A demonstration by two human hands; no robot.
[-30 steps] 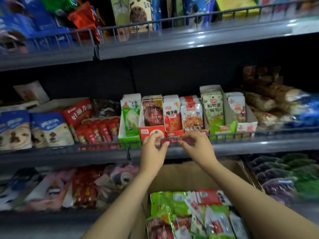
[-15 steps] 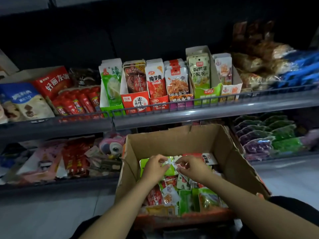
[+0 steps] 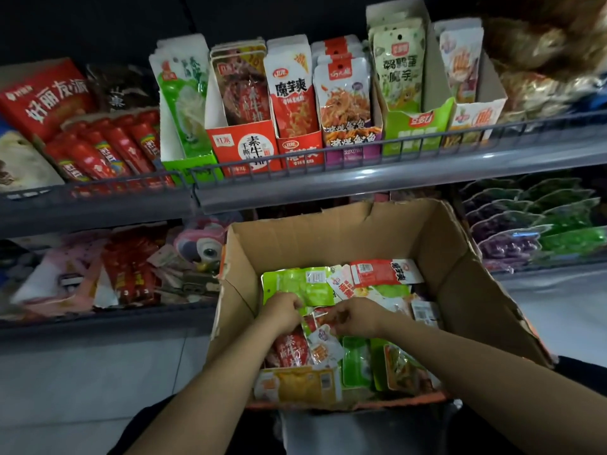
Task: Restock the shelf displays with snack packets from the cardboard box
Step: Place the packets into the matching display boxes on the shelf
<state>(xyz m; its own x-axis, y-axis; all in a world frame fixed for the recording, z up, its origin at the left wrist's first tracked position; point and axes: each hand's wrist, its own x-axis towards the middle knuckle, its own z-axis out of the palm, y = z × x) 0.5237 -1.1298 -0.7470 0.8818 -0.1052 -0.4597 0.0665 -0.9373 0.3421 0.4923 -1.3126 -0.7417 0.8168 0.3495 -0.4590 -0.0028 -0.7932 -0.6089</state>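
Note:
An open cardboard box (image 3: 328, 238) stands below the middle shelf (image 3: 361, 182), holding several loose snack packets: a green one (image 3: 295, 284), a red-and-white one (image 3: 384, 272), a yellow one (image 3: 295, 385). Both my hands are down inside it. My left hand (image 3: 284, 311) has its fingers curled at the green packet's lower edge. My right hand (image 3: 358, 316) pinches a small red packet (image 3: 317, 318) that lies between the two hands. On the shelf above, upright display boxes, one red (image 3: 243, 149) and one green (image 3: 417, 129), hold rows of standing packets.
Red sausage sticks (image 3: 108, 149) and a red carton (image 3: 42, 93) fill the shelf's left end. On the lower shelf lie pink and red packs (image 3: 98, 274) at left, purple and green packs (image 3: 542, 224) at right. A wire rail (image 3: 295, 159) runs along the shelf front. Tiled floor (image 3: 82, 372) shows at left.
Both hands have come down from the shelf rail into the box and now work among its packets. My view has dropped lower and closer to the box.

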